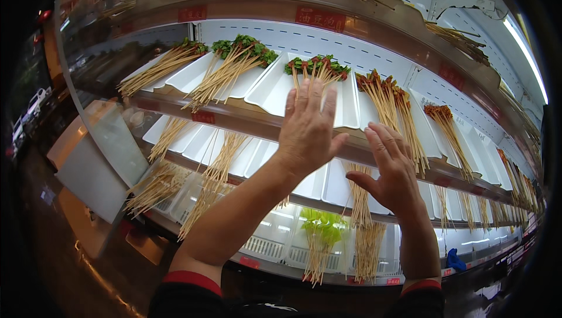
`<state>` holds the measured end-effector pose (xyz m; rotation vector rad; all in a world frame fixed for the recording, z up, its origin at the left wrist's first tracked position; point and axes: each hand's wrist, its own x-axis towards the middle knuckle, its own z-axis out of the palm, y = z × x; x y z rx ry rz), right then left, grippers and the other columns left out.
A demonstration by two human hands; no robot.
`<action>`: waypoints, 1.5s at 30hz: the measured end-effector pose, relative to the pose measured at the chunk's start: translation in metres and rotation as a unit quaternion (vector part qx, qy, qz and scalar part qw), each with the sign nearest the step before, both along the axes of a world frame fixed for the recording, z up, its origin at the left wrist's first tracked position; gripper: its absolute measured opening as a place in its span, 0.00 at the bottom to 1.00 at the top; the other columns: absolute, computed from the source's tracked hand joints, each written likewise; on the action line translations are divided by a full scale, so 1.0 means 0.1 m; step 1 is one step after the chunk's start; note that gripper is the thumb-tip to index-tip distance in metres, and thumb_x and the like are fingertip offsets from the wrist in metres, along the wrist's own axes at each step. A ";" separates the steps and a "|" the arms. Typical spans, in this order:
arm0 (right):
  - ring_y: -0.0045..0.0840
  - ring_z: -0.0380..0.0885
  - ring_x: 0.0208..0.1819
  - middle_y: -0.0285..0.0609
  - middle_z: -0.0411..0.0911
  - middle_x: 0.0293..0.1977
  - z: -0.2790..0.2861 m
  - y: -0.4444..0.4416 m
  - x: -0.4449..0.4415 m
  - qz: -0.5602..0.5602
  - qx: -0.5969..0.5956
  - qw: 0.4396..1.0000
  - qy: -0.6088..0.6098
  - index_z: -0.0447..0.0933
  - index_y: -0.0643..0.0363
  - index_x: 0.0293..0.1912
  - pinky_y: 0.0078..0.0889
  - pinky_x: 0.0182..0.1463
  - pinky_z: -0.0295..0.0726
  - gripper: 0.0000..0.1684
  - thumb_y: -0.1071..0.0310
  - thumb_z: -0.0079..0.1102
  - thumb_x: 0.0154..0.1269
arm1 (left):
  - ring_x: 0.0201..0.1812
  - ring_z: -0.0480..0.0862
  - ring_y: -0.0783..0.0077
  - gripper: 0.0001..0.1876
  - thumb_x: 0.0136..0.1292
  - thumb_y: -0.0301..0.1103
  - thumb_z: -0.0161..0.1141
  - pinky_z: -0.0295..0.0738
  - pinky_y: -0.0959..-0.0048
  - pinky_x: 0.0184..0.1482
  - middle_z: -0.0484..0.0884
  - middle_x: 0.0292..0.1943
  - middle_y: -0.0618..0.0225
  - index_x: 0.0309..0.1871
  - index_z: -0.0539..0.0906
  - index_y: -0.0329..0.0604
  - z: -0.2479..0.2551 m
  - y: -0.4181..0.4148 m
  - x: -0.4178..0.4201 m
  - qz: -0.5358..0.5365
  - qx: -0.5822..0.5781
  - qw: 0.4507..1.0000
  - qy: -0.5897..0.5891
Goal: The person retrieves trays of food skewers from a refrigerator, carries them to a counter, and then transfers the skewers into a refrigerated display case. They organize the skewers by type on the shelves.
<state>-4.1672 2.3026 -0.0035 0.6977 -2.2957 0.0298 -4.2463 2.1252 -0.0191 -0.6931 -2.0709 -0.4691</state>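
My left hand [307, 129] is raised palm-away before a white tray [268, 98] on the middle shelf, thumb held apart. Its fingers cover the lower sticks of skewers with green leaves and red meat [322, 65]; whether they touch the sticks is hidden. Lower and to the right, my right hand [390, 164] has its fingers extended and its thumb out to the left. It is nearest to the bamboo sticks of skewers with reddish-brown food [382, 87], overlapping their tray's front edge in view. Neither hand shows anything gripped.
More leafy skewers [246, 54] lie left, and reddish skewers [439, 113] right. The upper shelf edge [259, 8] juts out above. Below, skewers with light-green leaves [322, 230] stand in a clear bin. A glass side panel [105, 142] bounds the left; a blue cloth-like item [455, 260] sits lower right.
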 end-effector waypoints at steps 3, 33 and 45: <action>0.41 0.65 0.57 0.52 0.68 0.53 -0.06 -0.29 -0.23 0.068 -0.011 0.998 -0.002 0.67 0.67 0.53 0.41 0.59 0.62 0.39 0.49 0.65 0.47 | 0.63 0.59 0.48 0.52 0.44 0.68 0.58 0.47 0.52 0.65 0.65 0.56 0.44 0.61 0.61 0.30 -0.07 -0.50 -0.22 0.057 0.014 0.996 -0.063; 0.39 0.65 0.56 0.48 0.69 0.51 0.08 -1.02 -0.78 0.019 0.037 0.993 -0.112 0.66 0.58 0.56 0.41 0.60 0.61 0.41 0.56 0.71 0.41 | 0.56 0.69 0.55 0.24 0.55 0.33 0.57 0.64 0.59 0.56 0.70 0.55 0.60 0.57 0.70 0.47 -2.75 -2.98 3.59 0.066 0.039 0.758 -0.648; 0.36 0.77 0.34 0.51 0.78 0.33 -3.34 -2.82 1.84 0.354 0.037 0.840 -0.409 0.75 0.67 0.41 0.33 0.42 0.75 0.21 0.59 0.61 0.54 | 0.48 0.75 0.55 0.13 0.60 0.33 0.49 0.69 0.61 0.49 0.76 0.44 0.56 0.47 0.76 0.44 -4.66 -2.31 6.60 0.244 0.331 0.581 -0.702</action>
